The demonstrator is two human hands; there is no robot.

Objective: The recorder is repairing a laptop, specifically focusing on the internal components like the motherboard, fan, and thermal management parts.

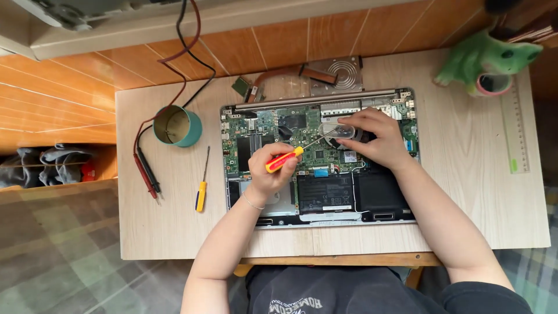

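Two hands are at work over an opened laptop (318,157) that lies bottom-up on a pale table (465,174), its cover off and the green board (273,136) exposed. The left hand (268,171) is closed round the red-and-yellow handle of a screwdriver (288,158); the thin shaft runs up and to the right, and the tip is set at the edge of a small clear part (340,131) near the middle of the board. The right hand (375,136) is laid flat over that spot — fingers bent, fingertips pressed on the clear part; whether anything is pinched under them cannot be told. The black battery (325,195) sits in the lower half of the case, just below the left hand.

Judged as a screw or prying step at the fan bay. To be done well:
- shaft kept in line with the screw, so the head is not stripped
- pressure applied straight down before any turn
- part steadied by the right hand — lightly, so the board is not flexed
- tip kept off nearby components and the battery

A second screwdriver (201,186) with a yellow handle lies left of the laptop, beside a pair of meter probes (146,171) and a teal tape roll (177,126). A removed heatsink with fan (325,72) rests above the case; a green toy (482,58) and a ruler (514,131) are at the right edge.
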